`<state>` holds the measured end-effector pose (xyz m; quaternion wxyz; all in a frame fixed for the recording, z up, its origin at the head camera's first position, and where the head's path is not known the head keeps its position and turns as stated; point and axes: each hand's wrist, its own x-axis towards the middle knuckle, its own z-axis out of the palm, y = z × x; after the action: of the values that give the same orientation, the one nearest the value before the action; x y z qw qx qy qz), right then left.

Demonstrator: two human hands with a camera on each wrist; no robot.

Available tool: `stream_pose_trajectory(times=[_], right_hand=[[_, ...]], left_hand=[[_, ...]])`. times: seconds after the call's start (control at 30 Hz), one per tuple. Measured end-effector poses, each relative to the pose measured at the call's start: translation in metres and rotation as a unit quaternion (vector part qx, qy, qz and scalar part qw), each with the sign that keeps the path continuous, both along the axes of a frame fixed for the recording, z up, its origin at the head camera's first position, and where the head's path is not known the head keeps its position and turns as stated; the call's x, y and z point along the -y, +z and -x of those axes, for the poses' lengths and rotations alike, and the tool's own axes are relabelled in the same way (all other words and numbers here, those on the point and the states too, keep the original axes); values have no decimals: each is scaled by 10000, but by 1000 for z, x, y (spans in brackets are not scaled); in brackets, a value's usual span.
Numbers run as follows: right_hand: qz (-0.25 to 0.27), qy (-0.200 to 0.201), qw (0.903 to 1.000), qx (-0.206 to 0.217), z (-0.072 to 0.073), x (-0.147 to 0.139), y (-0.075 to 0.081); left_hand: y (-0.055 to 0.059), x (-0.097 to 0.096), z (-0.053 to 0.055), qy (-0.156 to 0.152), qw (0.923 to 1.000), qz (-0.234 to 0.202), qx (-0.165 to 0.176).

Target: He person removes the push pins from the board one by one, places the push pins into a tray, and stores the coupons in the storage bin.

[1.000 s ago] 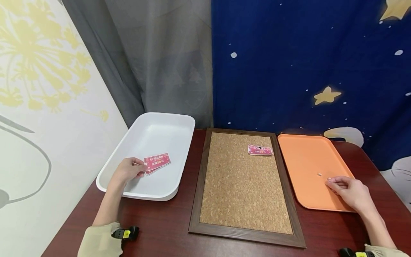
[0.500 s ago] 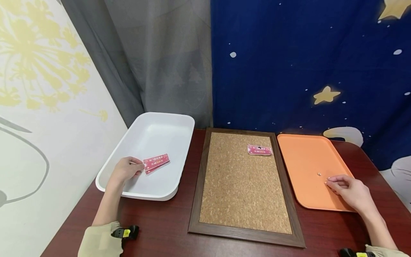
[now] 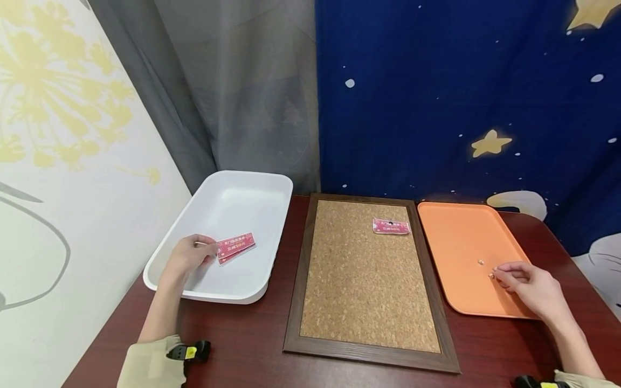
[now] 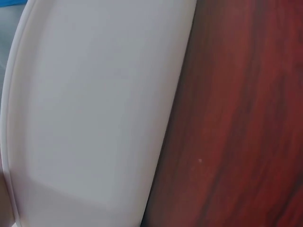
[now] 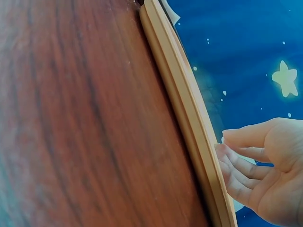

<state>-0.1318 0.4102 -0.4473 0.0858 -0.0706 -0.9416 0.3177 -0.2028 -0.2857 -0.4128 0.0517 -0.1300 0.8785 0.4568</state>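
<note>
In the head view, my left hand [image 3: 191, 256] reaches into a white bin [image 3: 233, 199] and pinches the near-left end of a pink printed coupon [image 3: 236, 245]. A second pink coupon [image 3: 237, 257] shows beneath its lower edge. Over an orange tray [image 3: 466, 231], my right hand [image 3: 531, 285] has thumb and fingertips together at a small shiny pin [image 3: 492, 276]. Another small shiny pin [image 3: 481, 262] lies on the tray just beyond the fingertips. The right wrist view shows this same hand [image 5: 270, 165] past the tray's rim. The left wrist view has mostly the bin's outer wall [image 4: 94, 104].
Between bin and tray lies a framed cork board [image 3: 364, 291] on the dark red wooden table [image 3: 242, 345]. One pink coupon [image 3: 388, 228] is fixed near its upper right corner by a dark-headed pin [image 3: 391, 222]. Grey and blue curtains [image 3: 412, 108] hang behind.
The head view has shifted slightly. A small pin now shows at my right fingertips. The upper coupon has turned a little under my left fingers; both hands stay nearly in place.
</note>
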Motion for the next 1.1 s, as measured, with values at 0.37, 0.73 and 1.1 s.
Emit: stream_pose_trajectory(times=[0.37,0.73,1.1], right_hand=[[453,283,9983,-220,2,8,6],[775,651,9939,-434,8,25,17],[1003,792,9905,-505,15,38,24]], left_hand=[[6,-15,0,-721,9913,-880,-659],[13,-42,-1,-1061,9858,-1027,-798],[16,-72,3,-1507,9747,-1260,-1065]])
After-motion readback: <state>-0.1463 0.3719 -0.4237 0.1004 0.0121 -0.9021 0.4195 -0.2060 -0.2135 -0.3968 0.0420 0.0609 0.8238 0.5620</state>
